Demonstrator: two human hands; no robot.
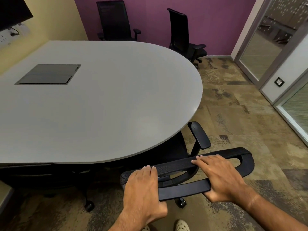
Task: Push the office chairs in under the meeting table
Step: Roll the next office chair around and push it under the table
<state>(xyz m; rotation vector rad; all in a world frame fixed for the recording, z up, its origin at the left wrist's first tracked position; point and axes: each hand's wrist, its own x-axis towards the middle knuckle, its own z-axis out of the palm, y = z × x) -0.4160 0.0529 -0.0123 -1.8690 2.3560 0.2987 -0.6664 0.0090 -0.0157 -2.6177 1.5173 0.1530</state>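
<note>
Grey oval meeting table (103, 104), rounded end toward the right, filling most of the view. Flush dark cable hatch (48, 74) set into the top, left of centre. Patterned brown carpet (241, 114) around the table; purple wall (208, 19) behind, glass partition (266, 47) at right.

Near office chair (188, 164), black mesh: seat tucked beneath the table's near edge, backrest just outside the edge, right armrest (200, 135) clear of the rim. Castor (181, 202) visible below the backrest. Another dark chair (38, 177) under the table at lower left, mostly in shadow.

Two far office chairs: one (115, 20) at the table's far edge, back upright; the other (185, 35) standing apart from the table, near the purple wall, turned sideways.

Left hand (143, 185), grip closed over the backrest's top left end. Right hand (221, 177), grip wrapped on the lower back bar, fingers (200, 160) laid across the mesh top edge.

Pale shoes (182, 225) at the bottom edge.
</note>
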